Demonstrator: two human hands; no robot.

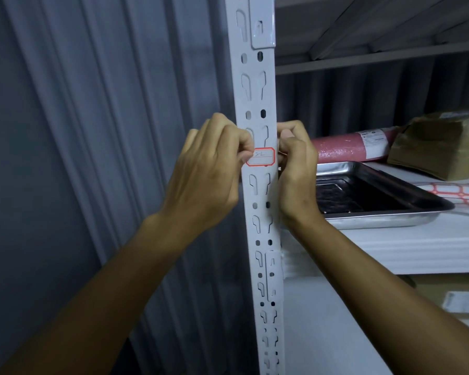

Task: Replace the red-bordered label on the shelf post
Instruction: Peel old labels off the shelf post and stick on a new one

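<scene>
Forearms rise from the bottom of the frame to meet at the white slotted post (257, 185) in the centre. The left hand (209, 174) has its fingers curled, tips pinching at the left edge of the red-bordered label (260, 157), which sits on the front face of the post at mid-frame. The right hand (295, 169) curls round the right side of the post just beside the label; whether its fingertips touch the paper I cannot tell.

The label looks thin, light and easily torn, so a corner is probably the place to lift, peeling slowly and flat. The post's slots break up the surface under it.

Left of the post there is open room before the grey curtain (92, 131). Right of it the shelf (390, 244) crowds in, with a metal tray (377, 220), a pink roll (347, 147) and a brown parcel (439, 144) further back.
</scene>
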